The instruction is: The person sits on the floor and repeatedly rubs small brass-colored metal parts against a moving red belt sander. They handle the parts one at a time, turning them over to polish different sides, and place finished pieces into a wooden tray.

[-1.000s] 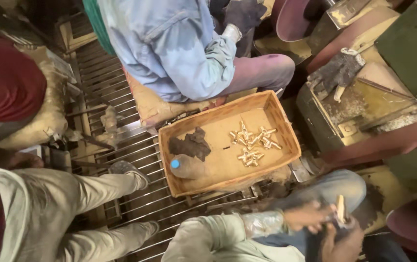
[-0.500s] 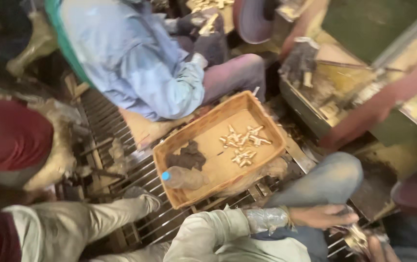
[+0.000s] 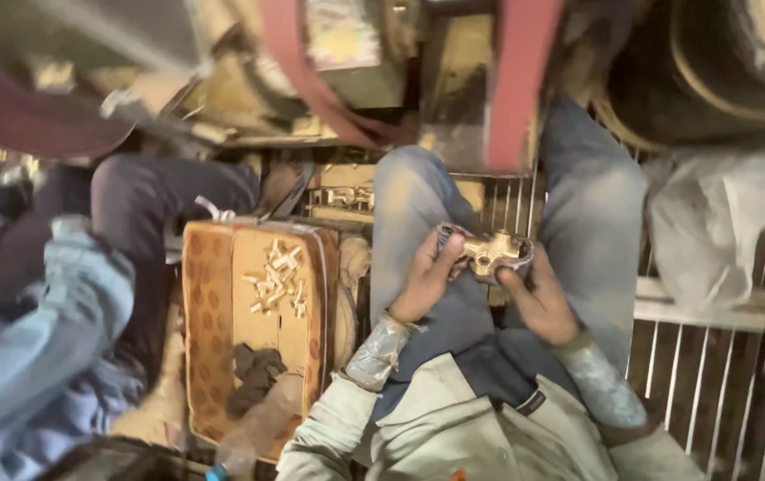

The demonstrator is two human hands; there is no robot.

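Both hands pinching one brass fitting [image 3: 489,252] over the lap, left hand [image 3: 424,278] & right hand [image 3: 535,298] closed on it w/ a cloth, while loose brass pcs [image 3: 277,278] are lying unhandled in the tray [image 3: 207,313] beyond.

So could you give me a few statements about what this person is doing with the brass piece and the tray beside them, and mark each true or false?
1. Both hands hold one brass fitting over the lap: left hand, right hand. True.
2. The tray beside the person's left leg holds a heap of small brass pieces. True.
3. The brass fitting lies in the tray. False: it is held up between both hands, apart from the tray.
4. The tray holds only brass pieces. False: a dark rag-like lump lies there too.
5. The person wears thick gloves. False: both hands are bare, with wrapped wrists.
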